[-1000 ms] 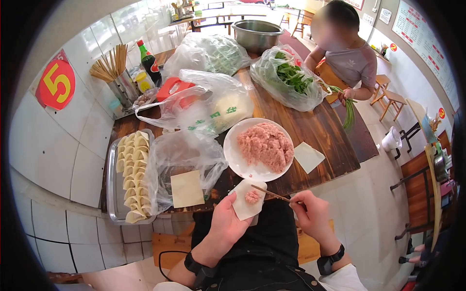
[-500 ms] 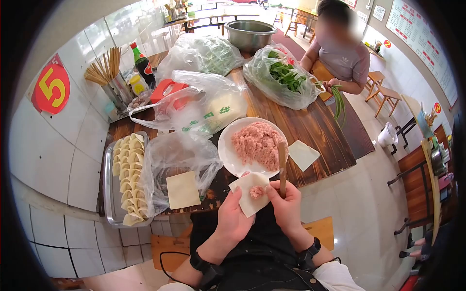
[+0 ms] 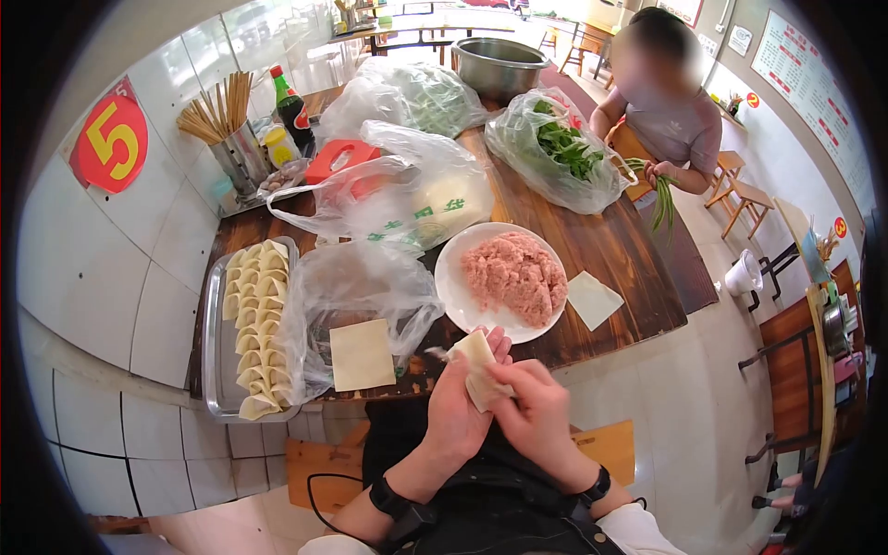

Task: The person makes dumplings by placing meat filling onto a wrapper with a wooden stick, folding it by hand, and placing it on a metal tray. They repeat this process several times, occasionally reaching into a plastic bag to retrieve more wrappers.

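Note:
Between my hands is a wrapper [image 3: 478,361], partly folded, with its filling out of sight. My left hand [image 3: 460,407] holds it on the palm and fingers, while my right hand [image 3: 535,412] pinches its near right side. The stick is hard to make out, perhaps at the blurred tip left of the wrapper. Just beyond my hands, a white plate [image 3: 450,301] bears minced meat [image 3: 513,277]. One square wrapper [image 3: 362,356] lies at the table's near edge, another [image 3: 594,300] right of the plate. Folded dumplings [image 3: 262,314] fill rows on a metal tray [image 3: 215,370].
Plastic bags [image 3: 435,194] and a bag of greens [image 3: 564,153] cover the table's far part, before a metal pot [image 3: 499,67]. Chopsticks [image 3: 222,111] and a bottle [image 3: 292,111] stand at the left wall. A person [image 3: 668,111] holds green stalks across the table.
The flat wrapper with visible meat is now folded over, hiding the meat. My right hand has closed in on it, and the stick no longer stands upright there. The view has shifted slightly.

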Demonstrator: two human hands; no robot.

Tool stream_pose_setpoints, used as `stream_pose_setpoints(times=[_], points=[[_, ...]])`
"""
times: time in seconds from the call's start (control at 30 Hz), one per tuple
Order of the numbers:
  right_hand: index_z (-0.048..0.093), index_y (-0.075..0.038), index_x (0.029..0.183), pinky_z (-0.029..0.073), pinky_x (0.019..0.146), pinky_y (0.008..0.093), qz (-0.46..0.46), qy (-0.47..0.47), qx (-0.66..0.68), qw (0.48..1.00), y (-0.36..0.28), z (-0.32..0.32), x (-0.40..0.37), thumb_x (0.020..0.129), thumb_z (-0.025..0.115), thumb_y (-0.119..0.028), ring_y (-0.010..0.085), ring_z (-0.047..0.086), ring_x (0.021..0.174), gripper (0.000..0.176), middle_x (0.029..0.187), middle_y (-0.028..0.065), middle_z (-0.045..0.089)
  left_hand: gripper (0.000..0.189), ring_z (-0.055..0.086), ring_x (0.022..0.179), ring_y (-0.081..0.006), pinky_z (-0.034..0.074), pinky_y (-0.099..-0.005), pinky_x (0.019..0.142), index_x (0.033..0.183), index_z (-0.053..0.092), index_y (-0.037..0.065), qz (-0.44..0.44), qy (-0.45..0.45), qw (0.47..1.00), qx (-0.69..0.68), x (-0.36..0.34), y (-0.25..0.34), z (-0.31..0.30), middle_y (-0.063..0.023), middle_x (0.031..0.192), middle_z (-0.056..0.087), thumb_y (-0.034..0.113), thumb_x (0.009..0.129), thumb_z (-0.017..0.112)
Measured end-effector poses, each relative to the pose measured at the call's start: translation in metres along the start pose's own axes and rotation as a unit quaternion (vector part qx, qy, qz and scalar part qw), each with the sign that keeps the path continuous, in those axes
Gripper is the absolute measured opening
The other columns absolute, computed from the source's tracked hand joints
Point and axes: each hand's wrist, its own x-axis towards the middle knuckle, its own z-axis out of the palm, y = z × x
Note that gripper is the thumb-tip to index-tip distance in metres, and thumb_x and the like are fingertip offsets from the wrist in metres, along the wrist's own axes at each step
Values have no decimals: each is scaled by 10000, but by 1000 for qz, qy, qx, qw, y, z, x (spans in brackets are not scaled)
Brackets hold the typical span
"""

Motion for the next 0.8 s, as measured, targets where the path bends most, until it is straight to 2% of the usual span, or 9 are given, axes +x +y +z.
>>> stream_pose_setpoints(times=[0.07, 0.1, 0.2, 0.3, 0.43, 0.63, 0.67, 0.73, 0.8], points=[[714, -61, 1087, 512, 616, 301, 24, 4, 67, 997, 11, -18, 3, 822, 709, -105, 230, 654, 697, 268, 877, 107, 654, 511, 369, 1408, -278, 319, -417, 1174, 1485, 289, 20, 38, -28, 993, 105, 0, 2, -4, -159, 1506, 383, 191, 1035, 460], [712, -52, 1098, 507, 635, 296, 23, 14, 59, 998, 17, -26, 3, 845, 680, -104, 222, 646, 708, 261, 861, 119, 649, 494, 440, 1358, -271, 374, -408, 1142, 1464, 327, 20, 27, 1, 998, 59, 1, 3, -3, -153, 1471, 430, 75, 1002, 493], [727, -82, 1022, 493, 563, 314, 29, 21, -90, 995, 23, -42, 6, 838, 729, -167, 215, 633, 615, 202, 781, 66, 642, 429, 485, 1317, -262, 387, -410, 1134, 1417, 396, 13, 10, 31, 997, 74, 3, 7, -5, -147, 1417, 491, 49, 999, 485], [720, -110, 919, 474, 519, 341, -56, 18, -202, 978, 31, -47, 8, 820, 755, -213, 231, 625, 584, 147, 743, 33, 632, 367, 523, 1277, -255, 401, -413, 1123, 1367, 456, 6, 8, 17, 996, 89, 3, 7, -2, -144, 1366, 539, 53, 1004, 480], [697, -121, 847, 465, 509, 354, -57, 11, -216, 975, 35, -50, 11, 815, 761, -223, 247, 626, 595, 124, 724, 25, 624, 350, 526, 1276, -256, 404, -413, 1117, 1359, 474, 10, 3, 33, 989, 141, 5, 7, 0, -144, 1351, 553, 73, 1015, 469], [684, -96, 838, 467, 534, 324, 27, 46, -233, 971, 48, -41, 10, 856, 732, -209, 213, 616, 589, 124, 715, 49, 623, 364, 522, 1283, -249, 403, -400, 1113, 1387, 448, 4, -18, 53, 985, 163, 5, 7, 4, -148, 1358, 549, 117, 1041, 431], [675, -76, 832, 463, 556, 298, 106, 35, -79, 991, 53, -35, 5, 884, 708, -196, 164, 598, 603, 135, 709, 41, 619, 362, 521, 1284, -248, 400, -398, 1115, 1387, 447, 6, -16, 60, 988, 141, 6, 6, 6, -151, 1373, 537, 119, 1044, 425], [643, -22, 871, 439, 635, 231, 241, -6, 218, 946, 58, -21, -4, 946, 637, -154, 50, 528, 710, 152, 752, 3, 610, 360, 519, 1285, -246, 397, -395, 1117, 1387, 446, 9, -18, 67, 990, 119, 8, 1, 5, -153, 1387, 525, 122, 1047, 419], [613, -16, 926, 432, 655, 220, 276, -43, 336, 899, 56, 3, -12, 931, 654, -140, 40, 518, 755, 131, 806, -27, 591, 365, 540, 1237, -238, 423, -383, 1089, 1391, 434, -4, 21, 57, 993, 103, 14, -6, -3, -123, 1322, 550, 132, 1053, 407]])
